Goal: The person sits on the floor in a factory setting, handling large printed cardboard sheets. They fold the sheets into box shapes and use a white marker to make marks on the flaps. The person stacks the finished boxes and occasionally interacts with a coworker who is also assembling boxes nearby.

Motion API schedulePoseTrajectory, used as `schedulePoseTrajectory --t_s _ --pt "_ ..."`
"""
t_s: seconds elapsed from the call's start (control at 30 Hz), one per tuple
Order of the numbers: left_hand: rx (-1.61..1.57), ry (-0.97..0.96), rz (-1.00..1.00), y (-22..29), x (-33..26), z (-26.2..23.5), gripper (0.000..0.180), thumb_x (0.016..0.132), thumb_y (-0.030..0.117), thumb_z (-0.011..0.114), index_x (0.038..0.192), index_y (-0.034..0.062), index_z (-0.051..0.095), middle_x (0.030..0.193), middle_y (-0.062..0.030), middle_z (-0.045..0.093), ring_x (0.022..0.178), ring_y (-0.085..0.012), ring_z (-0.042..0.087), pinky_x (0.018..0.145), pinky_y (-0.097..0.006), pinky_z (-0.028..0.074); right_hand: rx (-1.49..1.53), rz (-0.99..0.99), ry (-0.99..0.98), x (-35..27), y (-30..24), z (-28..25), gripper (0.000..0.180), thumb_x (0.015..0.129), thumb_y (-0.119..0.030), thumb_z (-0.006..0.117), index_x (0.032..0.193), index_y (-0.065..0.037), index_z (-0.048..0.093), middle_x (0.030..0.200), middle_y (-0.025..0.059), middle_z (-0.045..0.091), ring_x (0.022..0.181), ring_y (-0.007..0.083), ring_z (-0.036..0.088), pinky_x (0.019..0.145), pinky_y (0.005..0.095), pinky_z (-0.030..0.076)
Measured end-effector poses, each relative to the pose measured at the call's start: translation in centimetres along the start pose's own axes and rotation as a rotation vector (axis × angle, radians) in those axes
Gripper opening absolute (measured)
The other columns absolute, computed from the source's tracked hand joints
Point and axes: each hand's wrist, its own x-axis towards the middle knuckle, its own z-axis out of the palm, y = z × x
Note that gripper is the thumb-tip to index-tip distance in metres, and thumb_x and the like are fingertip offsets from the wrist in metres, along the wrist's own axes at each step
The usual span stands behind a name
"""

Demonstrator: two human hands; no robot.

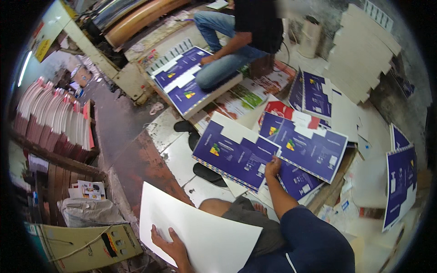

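The purple sheet (pixel 234 154) is at the right hand (pixel 273 167), which has hold of its right end. The thumb is on top and the fingers are bent in close, so the grip looks closed on the card, but I cannot see what goes on underneath. From that grip, the sheet's long way runs out to the left and a bit away from the person. Its printed side faces up. The long edge with white steps points away, toward the other person, and the edge with little coloured checks points back toward the knees. A yellow and green picture sits at the end far from the grip.

The left hand (pixel 169 243) is well apart from the right one, nearer the body and off to the left. It lies on a big white sheet (pixel 205 223) — its fingers are spread and not wrapped around anything I can see.

Just beyond the right hand, and to its right, more purple sheets (pixel 314 148) lie in a messy heap. Farther off, past the held sheet, the other person's hand (pixel 208 59) is by a thick purple stack (pixel 182 93). Black sandals (pixel 208 174) lie left of the grip — on pale tiles (pixel 175 159).
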Motion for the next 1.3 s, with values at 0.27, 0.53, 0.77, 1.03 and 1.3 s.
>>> schedulePoseTrajectory --t_s 0.27,0.53,0.77,1.03,1.3 --pt "0.04 -0.016 0.051 -1.2 0.1 0.6 0.055 0.087 0.007 0.06 0.134 -0.0092 0.038 0.136 -0.0263 0.041 0.13 -0.0414 0.035 0.11 -0.051 0.028 -0.08 -0.042 -0.282 8.8 -8.0 3.2 0.035 0.074 -0.038 0.073 0.089 -0.006 0.067 0.085 0.0152 0.069 0.084 0.0348 0.066 0.076 0.0438 0.05" --pt "0.089 -0.051 0.032 -0.9 0.5 1.0 0.054 0.086 0.008 0.058 0.135 -0.0079 0.039 0.134 -0.0268 0.041 0.13 -0.0405 0.035 0.111 -0.048 0.026 -0.045 -0.221 -0.593 8.8 -14.2 9.1 0.059 0.062 -0.03 0.082 0.111 -0.003 0.065 0.106 0.0165 0.067 0.102 0.0322 0.064 0.094 0.0386 0.048" --pt "0.107 -0.05 0.043 0.3 0.7 1.1 0.053 0.087 0.01 0.057 0.133 -0.0086 0.04 0.132 -0.0277 0.043 0.127 -0.0416 0.037 0.109 -0.05 0.026 -0.209 -0.268 -0.634 7.8 -16.4 10.6 0.081 0.061 -0.032 0.082 0.131 -0.004 0.054 0.121 0.0188 0.063 0.109 0.0306 0.063 0.098 0.0379 0.047" --pt "0.028 -0.053 0.056 0.2 1.1 1.6 0.051 0.087 0.011 0.057 0.132 -0.0079 0.042 0.13 -0.0273 0.045 0.126 -0.0417 0.038 0.108 -0.05 0.028 -0.359 -0.348 -0.902 7.9 -18.1 6.2 0.059 0.066 -0.038 0.079 0.114 -0.005 0.067 0.107 0.0171 0.069 0.1 0.0316 0.066 0.089 0.0397 0.051" --pt "0.093 -0.112 0.119 -2.3 2.7 4.3 0.045 0.09 0.007 0.056 0.131 -0.0079 0.045 0.131 -0.0252 0.048 0.125 -0.0387 0.042 0.11 -0.045 0.03 -0.294 -0.59 -0.768 4.7 -24.3 -10.3 0.037 0.079 -0.043 0.071 0.094 -0.009 0.07 0.088 0.0141 0.07 0.083 0.0331 0.067 0.073 0.0436 0.052"
